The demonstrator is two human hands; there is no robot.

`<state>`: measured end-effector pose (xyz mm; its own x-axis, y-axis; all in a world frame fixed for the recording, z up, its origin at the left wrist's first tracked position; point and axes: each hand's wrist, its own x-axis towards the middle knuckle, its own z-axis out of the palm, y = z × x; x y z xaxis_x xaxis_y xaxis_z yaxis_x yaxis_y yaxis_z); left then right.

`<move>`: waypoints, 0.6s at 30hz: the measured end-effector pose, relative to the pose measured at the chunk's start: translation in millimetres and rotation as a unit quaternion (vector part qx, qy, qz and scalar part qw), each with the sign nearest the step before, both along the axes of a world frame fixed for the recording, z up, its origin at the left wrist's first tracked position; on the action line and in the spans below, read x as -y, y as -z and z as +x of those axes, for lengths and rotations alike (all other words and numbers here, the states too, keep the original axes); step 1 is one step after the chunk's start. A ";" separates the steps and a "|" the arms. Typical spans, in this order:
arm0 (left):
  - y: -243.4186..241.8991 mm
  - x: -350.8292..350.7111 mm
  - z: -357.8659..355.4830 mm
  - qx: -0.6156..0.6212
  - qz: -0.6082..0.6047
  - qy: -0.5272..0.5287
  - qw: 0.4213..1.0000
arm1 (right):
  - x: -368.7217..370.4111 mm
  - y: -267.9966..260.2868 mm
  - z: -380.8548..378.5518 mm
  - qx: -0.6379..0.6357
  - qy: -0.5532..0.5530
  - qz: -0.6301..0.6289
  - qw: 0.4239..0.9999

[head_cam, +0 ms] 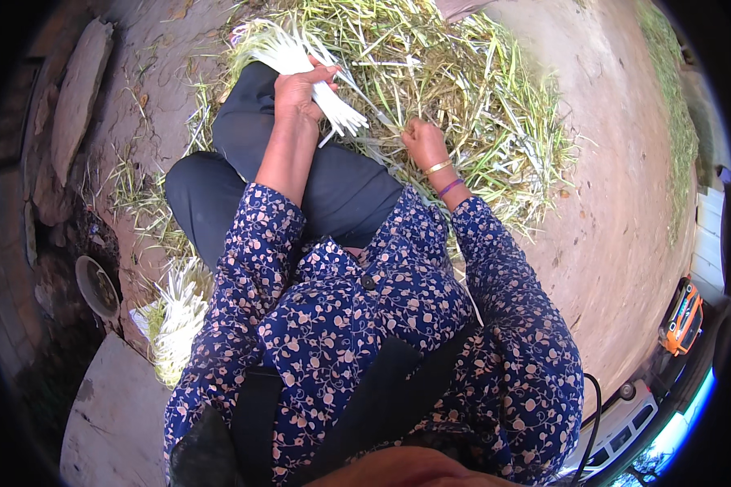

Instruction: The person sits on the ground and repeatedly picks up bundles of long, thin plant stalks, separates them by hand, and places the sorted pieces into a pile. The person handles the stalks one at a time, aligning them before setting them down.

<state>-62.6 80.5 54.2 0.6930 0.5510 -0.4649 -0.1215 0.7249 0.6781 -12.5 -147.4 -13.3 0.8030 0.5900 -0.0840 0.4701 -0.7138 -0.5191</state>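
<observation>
My left hand (304, 91) grips a bundle of white, thin vegetable stalks (277, 49), which look like blanched chives, above my bent leg. Their cut-looking white ends fan out towards the lower right, and yellow-green tips point to the upper left. One longer stalk (365, 97) slants from beside the bundle down to my right hand (426, 143). The right fingers are pinched on its leafy lower end, just over a wide heap of loose green and straw-coloured leaves (463, 91). A gold bangle and a purple band circle the right wrist.
Another pile of white stalks (180, 316) lies on the ground at my left. Beyond it are a round bowl-like vessel (97, 286), a flat slab (116, 414) and a leaning stone slab (79, 97). An orange vehicle (682, 316) and a white van (621, 426) stand far right.
</observation>
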 end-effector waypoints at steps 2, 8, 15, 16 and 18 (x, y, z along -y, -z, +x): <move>-3.1 -45.1 -8.4 0.028 -0.023 -0.031 0.999 | 43.1 11.6 -11.5 0.004 -0.047 -0.114 0.992; -27.8 -149.6 -43.9 0.159 -0.074 -0.044 0.984 | 134.5 22.5 -27.9 -0.025 -0.132 -0.389 0.911; -19.4 -133.7 -26.6 0.133 -0.138 0.018 0.981 | 56.9 -86.5 -22.7 -0.008 -0.046 0.014 0.999; -12.5 -125.2 -22.5 0.145 -0.164 0.030 0.975 | 39.2 -100.5 -22.8 -0.023 -0.056 0.155 0.986; -5.5 -109.0 -15.5 0.161 -0.213 0.046 0.963 | 5.2 -110.2 -25.5 0.033 -0.094 0.211 0.973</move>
